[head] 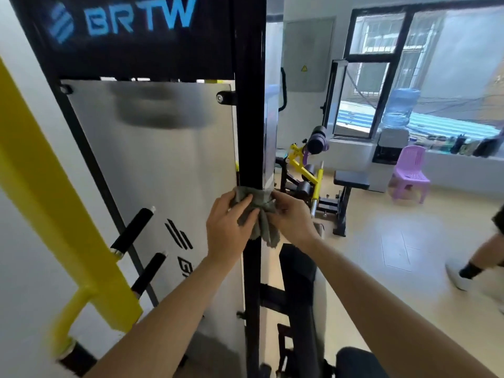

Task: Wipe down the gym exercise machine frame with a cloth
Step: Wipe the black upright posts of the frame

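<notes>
The cloth (255,205) is a grey-green rag, pretty crumpled. It's wrapped around the black upright post (249,105) of the machine at about the middle of the stretch I can see, with a loose tail hanging below my knuckles. My left grip (226,230) is clamped on it from the left side of the post, fingers curled over the fabric. My right grip (293,216) pinches the other end on the right, so the rag hugs the post like a collar.

Progress-wise, I'd call it somewhere in the middle of this one post and nowhere near done on the whole frame. The black paint looks the same above and below the rag, so I honestly can't tell which part has been wiped. There's plenty of post in both directions, plus the yellow arm (54,200) and its black handles off to my left.

Right beside the post is the white cover panel (163,173), with the BRTW sign (136,20) above it. Further out on the right there's another yellow machine (305,167), a bench (351,178), a purple chair (410,173) and a water jug (399,107) by the window. Someone's leg (480,257) shows at the edge.
</notes>
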Motion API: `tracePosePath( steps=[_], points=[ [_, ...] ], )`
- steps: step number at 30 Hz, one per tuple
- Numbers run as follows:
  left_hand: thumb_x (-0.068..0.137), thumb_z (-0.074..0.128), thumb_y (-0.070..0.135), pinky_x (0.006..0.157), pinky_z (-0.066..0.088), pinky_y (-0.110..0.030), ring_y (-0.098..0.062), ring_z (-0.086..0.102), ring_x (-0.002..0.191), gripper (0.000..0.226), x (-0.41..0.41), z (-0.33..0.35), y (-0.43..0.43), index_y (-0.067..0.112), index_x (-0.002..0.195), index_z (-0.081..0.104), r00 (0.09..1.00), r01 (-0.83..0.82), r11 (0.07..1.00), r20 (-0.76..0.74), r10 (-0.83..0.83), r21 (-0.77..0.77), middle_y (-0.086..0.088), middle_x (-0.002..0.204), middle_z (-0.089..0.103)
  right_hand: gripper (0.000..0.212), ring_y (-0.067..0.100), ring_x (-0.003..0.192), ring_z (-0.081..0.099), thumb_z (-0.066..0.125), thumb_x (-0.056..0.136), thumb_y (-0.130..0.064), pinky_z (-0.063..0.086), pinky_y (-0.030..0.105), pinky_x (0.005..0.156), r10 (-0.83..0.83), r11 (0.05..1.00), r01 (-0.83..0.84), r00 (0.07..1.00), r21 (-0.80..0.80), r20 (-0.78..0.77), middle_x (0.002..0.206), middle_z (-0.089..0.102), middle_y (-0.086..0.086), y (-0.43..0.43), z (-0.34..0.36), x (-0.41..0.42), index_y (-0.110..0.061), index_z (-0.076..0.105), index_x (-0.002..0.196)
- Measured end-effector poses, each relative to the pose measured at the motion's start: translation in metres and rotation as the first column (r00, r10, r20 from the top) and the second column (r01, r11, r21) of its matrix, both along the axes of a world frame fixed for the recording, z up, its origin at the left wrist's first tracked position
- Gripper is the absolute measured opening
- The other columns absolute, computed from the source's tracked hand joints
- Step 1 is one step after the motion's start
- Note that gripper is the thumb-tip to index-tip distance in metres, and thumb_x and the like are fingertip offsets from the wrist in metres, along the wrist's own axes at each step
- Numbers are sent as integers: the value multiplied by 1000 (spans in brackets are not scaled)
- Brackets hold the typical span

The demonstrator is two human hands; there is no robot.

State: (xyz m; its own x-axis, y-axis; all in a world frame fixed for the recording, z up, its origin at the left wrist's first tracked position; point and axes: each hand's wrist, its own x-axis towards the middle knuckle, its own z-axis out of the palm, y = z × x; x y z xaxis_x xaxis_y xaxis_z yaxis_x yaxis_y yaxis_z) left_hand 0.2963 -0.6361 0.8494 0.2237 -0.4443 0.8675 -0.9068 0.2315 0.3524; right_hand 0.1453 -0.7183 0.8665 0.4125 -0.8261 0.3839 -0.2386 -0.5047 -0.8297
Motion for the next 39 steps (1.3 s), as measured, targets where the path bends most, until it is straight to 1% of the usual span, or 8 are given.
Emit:
tracePosePath(
  steps=[4, 11, 15, 19, 26, 30, 34, 39],
  points=[
    [84, 80, 10, 77, 60, -36, -20, 68, 89, 22, -7, -32, 3, 7, 105, 77, 989, 11, 999, -147, -3, 51, -7, 104, 70, 41, 9, 80, 70, 76, 76, -11, 60, 31, 76, -64, 996, 72, 988, 52, -143, 95, 75, -6, -10, -29, 2, -22, 72, 115],
    [80, 83, 10, 79, 50, -9, -8, 67, 80, 16, -17, -78, 14, 10, 94, 78, 950, 22, 968, -307, 57, 249, 0, 95, 70, 22, 22, 88, 70, 74, 73, -1, 61, 36, 75, -44, 958, 134, 943, 253, -331, 94, 72, 7, -16, -68, 14, -8, 73, 94],
    [80, 82, 10, 75, 47, -4, -7, 65, 78, 15, -22, -101, 19, 12, 94, 77, 919, 17, 928, -371, 131, 372, 2, 94, 71, 22, 32, 85, 72, 71, 75, 1, 64, 48, 72, 9, 906, 178, 898, 384, -439, 94, 68, 17, -13, -77, 25, 0, 65, 96],
    [82, 80, 10, 74, 42, 1, 0, 60, 76, 13, -27, -108, 22, 14, 94, 75, 893, 24, 906, -417, 171, 423, 5, 92, 71, 23, 32, 86, 71, 68, 79, 1, 63, 46, 74, 58, 898, 183, 853, 400, -519, 95, 66, 17, -10, -73, 30, 1, 61, 101],
    [82, 80, 20, 74, 46, -8, 3, 60, 76, 13, -23, -97, 18, 18, 93, 75, 883, 52, 896, -439, 165, 441, 11, 88, 68, 16, 27, 83, 69, 69, 77, 5, 63, 42, 75, -149, 882, 283, 926, 376, -346, 92, 68, 12, -4, -74, 23, -6, 69, 89],
    [83, 80, 21, 75, 45, -8, 6, 60, 77, 11, -23, -77, 16, 20, 92, 74, 890, 57, 927, -439, 120, 370, 18, 85, 62, 29, 17, 89, 68, 75, 76, 1, 58, 28, 75, -161, 907, 217, 970, 362, -180, 100, 72, 6, -3, -72, 14, -11, 74, 103],
    [83, 79, 18, 79, 55, -21, -4, 66, 81, 11, -21, -52, 13, 21, 91, 71, 883, 91, 960, -467, 46, 266, 14, 89, 66, 39, 7, 94, 68, 76, 78, -2, 57, 28, 89, -165, 947, 171, 985, 271, -47, 106, 73, -4, -3, -48, 11, -16, 74, 114],
    [85, 78, 19, 79, 57, -28, -7, 66, 82, 12, -12, -11, 6, 20, 93, 70, 917, 103, 981, -398, -28, 167, 11, 92, 66, 38, -1, 88, 68, 73, 82, -2, 55, 15, 76, -169, 973, 153, 982, 174, 81, 104, 74, -8, 0, -7, 13, -20, 74, 116]
  ],
)
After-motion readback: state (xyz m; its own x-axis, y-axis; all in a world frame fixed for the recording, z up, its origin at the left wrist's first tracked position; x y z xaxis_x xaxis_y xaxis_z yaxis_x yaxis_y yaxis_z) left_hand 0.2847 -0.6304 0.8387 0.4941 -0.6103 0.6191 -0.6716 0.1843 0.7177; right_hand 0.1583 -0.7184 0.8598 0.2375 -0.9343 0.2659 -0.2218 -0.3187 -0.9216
